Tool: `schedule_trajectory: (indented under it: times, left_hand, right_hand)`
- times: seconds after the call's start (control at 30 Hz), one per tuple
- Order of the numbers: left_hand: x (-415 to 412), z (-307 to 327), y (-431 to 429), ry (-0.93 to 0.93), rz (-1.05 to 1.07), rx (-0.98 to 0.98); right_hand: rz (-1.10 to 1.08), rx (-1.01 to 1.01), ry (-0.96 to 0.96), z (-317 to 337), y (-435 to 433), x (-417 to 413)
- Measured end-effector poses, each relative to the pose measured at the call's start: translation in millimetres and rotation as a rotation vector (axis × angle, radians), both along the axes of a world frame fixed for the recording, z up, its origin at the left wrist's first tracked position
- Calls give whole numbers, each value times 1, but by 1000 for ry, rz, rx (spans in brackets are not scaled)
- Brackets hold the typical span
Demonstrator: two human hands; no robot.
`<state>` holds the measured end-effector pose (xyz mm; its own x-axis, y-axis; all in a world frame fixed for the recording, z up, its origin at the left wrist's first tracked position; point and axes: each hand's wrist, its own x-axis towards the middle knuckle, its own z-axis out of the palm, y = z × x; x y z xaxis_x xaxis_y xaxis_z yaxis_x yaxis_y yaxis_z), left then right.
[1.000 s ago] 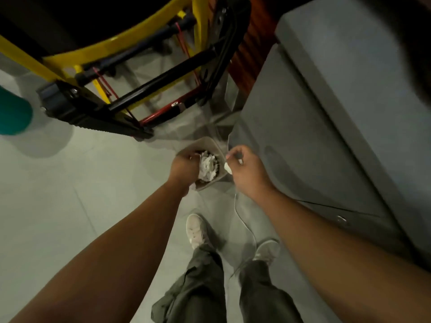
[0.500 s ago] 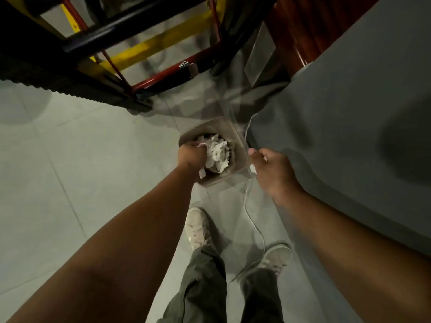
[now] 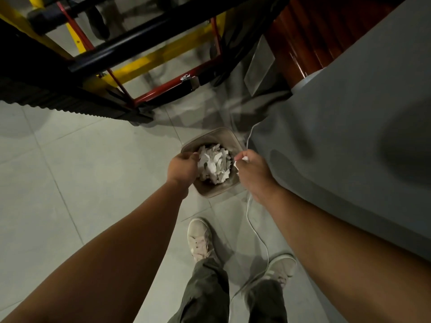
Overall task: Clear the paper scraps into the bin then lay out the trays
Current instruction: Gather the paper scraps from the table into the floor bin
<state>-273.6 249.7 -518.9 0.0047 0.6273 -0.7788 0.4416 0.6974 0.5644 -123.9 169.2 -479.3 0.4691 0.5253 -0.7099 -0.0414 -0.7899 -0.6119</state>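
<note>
**White paper scraps [image 3: 215, 165] fill the bin [image 3: 218, 193]; trays nowhere in view**

Crumpled white paper is heaped nearly to the rim of the small tan bin, which stands on the tiled floor [image 3: 70, 183]. Just to the right of the bin is the grey-draped surface [image 3: 349, 136].

The hands are apart, one at each side of the bin:

- **Left hand [image 3: 182, 167]:** it is at the bin's left rim, with its fingers curled down over the edge beside the pile. They are hidden behind the back of the hand, so I cannot tell whether they grip the rim, hold paper or hold nothing.
- **Right hand [image 3: 253, 173]:** it is at the bin's right rim and pinches a loose scrap [image 3: 236, 164] of white paper between its fingertips, right at the edge of the opening.

A thin white cable [image 3: 256, 229] trails down past the bin's right side and across the floor between the person's pale shoes [image 3: 200, 238]. Beyond the bin, a yellow, black and red metal frame [image 3: 140, 47] crosses the top of the view.

Judging from how things lie, the clearing step is close to done. Most of the paper is already in the bin, and the pinched piece looks like one of the last to go in. No scraps show on the floor around the bin, though the top of the surface is mostly out of sight. Laying out the trays has not begun, as far as can be seen.
</note>
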Motion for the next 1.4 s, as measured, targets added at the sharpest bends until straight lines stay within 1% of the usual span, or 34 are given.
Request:
schedule_trajectory:
  times: [0.07,0.17,0.27,0.37,0.47,0.57,0.73,0.8,0.97,1.1,1.2,1.3,1.4]
  left_hand:
    - [-7,0,2,18,-11,21]
    - [-21,0,3,47,-23,37]
    - [-33,-1,1,73,-49,46]
    - [-43,1,-2,94,-68,56]
    - [-43,17,-8,120,-95,73]
    - [-31,46,-13,115,-133,98]
    - [-3,122,-21,121,-295,208]
    - [8,158,-28,123,-352,245]
    - [30,252,-57,152,-506,364]
    - [47,337,-81,103,-516,501]
    - [62,395,-97,101,-485,638]
    - [81,445,-113,89,-486,729]
    - [104,489,-130,51,-511,818]
  right_hand:
    - [19,-14,-24,-2,11,-3]
    - [48,19,-43,-9,28,-7]
    - [-15,28,81,-17,37,-9]
    - [4,-32,93,-20,33,-9]
    - [10,-60,93,-7,19,-10]
    - [77,-36,61,18,6,-8]
    - [199,-27,-67,98,-10,-4]
    - [245,22,-126,137,-15,-2]
    - [291,114,-173,235,-37,4]
    - [252,233,-205,318,-58,17]
    - [213,334,-271,377,-76,32]
    - [179,415,-316,423,-99,51]
    - [193,474,-378,463,-126,72]
